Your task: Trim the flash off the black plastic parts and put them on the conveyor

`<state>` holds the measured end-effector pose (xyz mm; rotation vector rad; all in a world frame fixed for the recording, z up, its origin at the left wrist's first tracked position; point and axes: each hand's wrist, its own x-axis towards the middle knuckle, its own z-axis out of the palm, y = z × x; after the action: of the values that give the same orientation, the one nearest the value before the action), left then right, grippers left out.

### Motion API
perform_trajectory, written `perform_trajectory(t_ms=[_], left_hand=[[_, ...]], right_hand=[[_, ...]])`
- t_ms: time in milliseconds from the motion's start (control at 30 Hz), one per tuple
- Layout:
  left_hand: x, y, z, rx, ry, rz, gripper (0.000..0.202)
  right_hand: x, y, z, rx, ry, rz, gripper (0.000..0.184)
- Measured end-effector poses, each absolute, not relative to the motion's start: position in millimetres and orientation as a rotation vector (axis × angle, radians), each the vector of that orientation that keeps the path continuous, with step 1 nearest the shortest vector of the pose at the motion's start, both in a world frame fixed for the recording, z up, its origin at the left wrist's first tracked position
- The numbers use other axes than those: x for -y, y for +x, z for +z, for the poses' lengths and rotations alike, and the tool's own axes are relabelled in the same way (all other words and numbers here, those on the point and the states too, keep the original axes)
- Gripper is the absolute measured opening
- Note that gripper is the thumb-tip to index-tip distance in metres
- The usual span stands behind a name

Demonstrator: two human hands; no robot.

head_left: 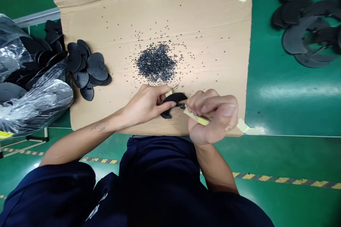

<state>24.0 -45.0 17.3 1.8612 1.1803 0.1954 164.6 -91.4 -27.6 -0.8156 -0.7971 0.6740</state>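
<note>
My left hand (149, 103) grips a black crescent-shaped flat piece (174, 98) between thumb and fingers, over the near edge of the cardboard. Pale yellow tape shows at its index finger. My right hand (213, 115) is closed at the right end of the piece, its fingers curled. A pale yellow strip (198, 116) runs along it toward the piece; I cannot tell whether this wraps a finger or is held. Small dark bits show between the hands, partly hidden. Just beyond them lies a heap of tiny black bits (156, 63), with many scattered around it.
A cardboard sheet (213, 17), taped at its right corners, covers part of the green table (287, 103). Several black oval pieces (97, 67) lie at its left, beside a clear plastic bag (50, 95) of similar pieces. Curved black pieces (298, 37) are piled at the far right.
</note>
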Motion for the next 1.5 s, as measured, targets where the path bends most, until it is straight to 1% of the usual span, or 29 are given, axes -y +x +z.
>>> perform_trajectory(t_ms=[100, 267, 400, 533, 733, 833, 967, 1033, 1267, 1367, 1500], left_hand=[[46, 26, 23, -1.189, 2.029, 0.153, 0.027], [39, 29, 26, -1.181, 2.237, 0.046, 0.028], [30, 31, 30, -1.147, 2.314, -0.079, 0.026], [26, 33, 35, -1.149, 2.327, -0.117, 0.026], [19, 32, 32, -1.108, 2.283, -0.106, 0.02], [15, 32, 31, -1.08, 2.302, -0.115, 0.023], [17, 35, 32, -1.115, 2.304, -0.125, 0.023], [19, 37, 33, -1.136, 2.316, -0.139, 0.022], [25, 35, 29, -1.2, 2.246, -0.085, 0.019], [29, 36, 33, -1.216, 2.313, -0.147, 0.02], [37, 45, 43, -1.267, 2.419, -0.343, 0.017]], right_hand=[[91, 163, -26, 0.761, -0.846, 0.666, 0.044], [89, 162, -24, 0.723, -0.799, 0.661, 0.045], [89, 160, -24, 0.704, -0.754, 0.644, 0.041], [90, 159, -25, 0.696, -0.715, 0.632, 0.036], [90, 157, -25, 0.659, -0.747, 0.646, 0.038], [91, 156, -27, 0.639, -0.779, 0.652, 0.042], [95, 155, -29, 0.611, -0.901, 0.801, 0.052], [96, 155, -28, 0.603, -0.922, 0.835, 0.053], [94, 154, -22, 0.609, -0.902, 0.683, 0.047], [94, 152, -22, 0.597, -0.876, 0.691, 0.048], [94, 150, -21, 0.573, -0.836, 0.705, 0.049]])
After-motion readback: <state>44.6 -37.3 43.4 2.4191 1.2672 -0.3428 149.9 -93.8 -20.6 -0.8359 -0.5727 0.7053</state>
